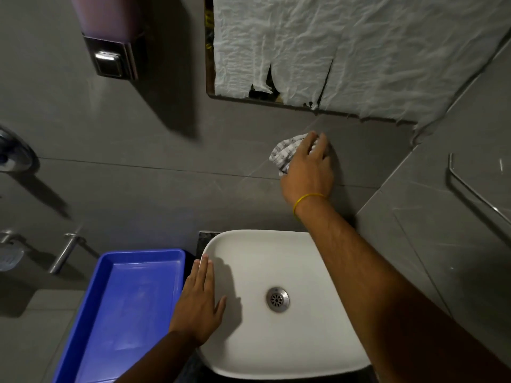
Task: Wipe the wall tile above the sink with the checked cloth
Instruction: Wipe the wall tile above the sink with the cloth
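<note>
The grey wall tile rises above a white square sink. My right hand presses the bunched checked cloth flat against the tile, just below the covered mirror and right of the sink's middle. The cloth shows only at the left of my fingers; the rest is hidden under the palm. A yellow band circles that wrist. My left hand lies flat with fingers spread on the sink's left rim, holding nothing.
A blue plastic tray stands left of the sink. A soap dispenser hangs on the wall upper left. Crumpled white paper covers the mirror. A metal rail runs along the right side wall. A tap handle juts out lower left.
</note>
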